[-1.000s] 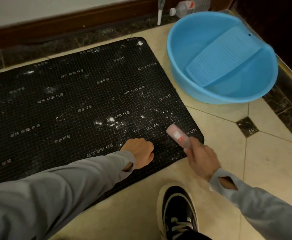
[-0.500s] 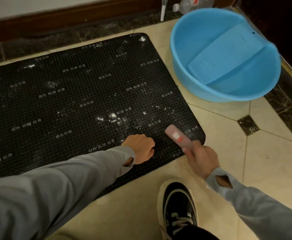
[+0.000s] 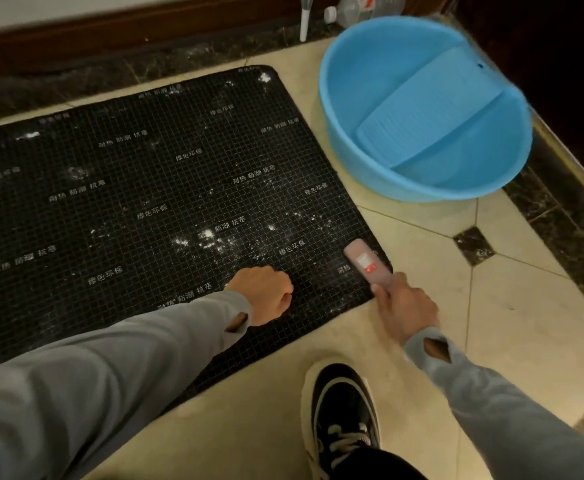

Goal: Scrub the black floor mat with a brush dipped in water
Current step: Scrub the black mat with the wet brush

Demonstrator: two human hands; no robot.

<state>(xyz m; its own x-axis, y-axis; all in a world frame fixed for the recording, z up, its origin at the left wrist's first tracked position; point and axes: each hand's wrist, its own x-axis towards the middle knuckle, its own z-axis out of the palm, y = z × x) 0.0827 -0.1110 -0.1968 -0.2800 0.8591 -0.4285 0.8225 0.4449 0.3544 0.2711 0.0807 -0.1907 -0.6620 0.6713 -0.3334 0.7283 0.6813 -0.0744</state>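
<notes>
The black floor mat (image 3: 138,209) has a fine grid, white printed characters and white foamy specks. It covers the left and middle of the tiled floor. My right hand (image 3: 403,311) grips the handle of a pink brush (image 3: 366,263), whose head lies on the mat's near right corner. My left hand (image 3: 266,294) is a closed fist pressed on the mat near its front edge, left of the brush. A blue basin (image 3: 346,147) with a washboard inside stands beyond the mat's right edge.
My black-and-white shoe (image 3: 344,415) is on the beige tile in front of the mat. A plastic bottle (image 3: 363,6) and a white stick (image 3: 305,24) lean at the dark skirting board behind the basin. Dark marble border runs along the right.
The brush and my right hand have shifted slightly toward the mat's right corner. My left fist stays pressed in the same spot. The view has tilted a little.
</notes>
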